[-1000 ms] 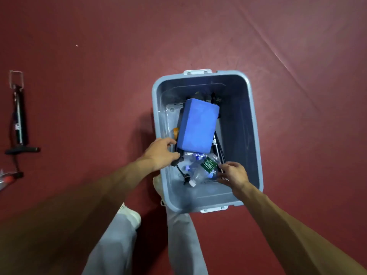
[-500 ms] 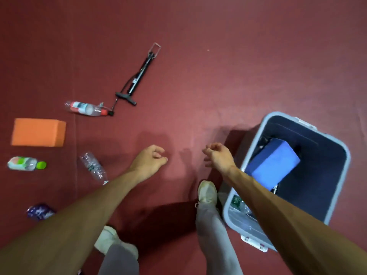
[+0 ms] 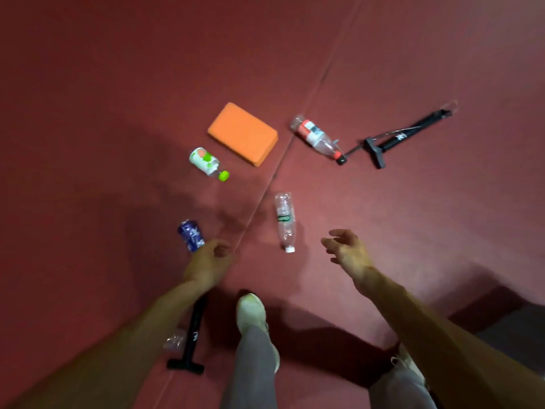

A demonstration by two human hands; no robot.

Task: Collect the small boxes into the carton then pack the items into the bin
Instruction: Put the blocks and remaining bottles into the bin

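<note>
Turned away from bin, now out of frame. Left hand (image 3: 208, 262) loosely curled, empty, touching blue bottle (image 3: 191, 235). Right hand (image 3: 348, 250) fingers spread wide, empty, at 3 o'clock of clear bottle (image 3: 285, 221). Orange block (image 3: 243, 133) at 12. Likely next pickup.

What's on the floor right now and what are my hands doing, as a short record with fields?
surface: red floor mat
block: orange foam block, lying flat
bottles: red-label bottle, green-cap bottle, clear bottle, blue-wrapped bottle, all on their sides
pumps: black pump at far right; second pump partly under the left arm
left hand: empty, beside the blue-wrapped bottle
right hand: open, empty
bin: not in view
</note>
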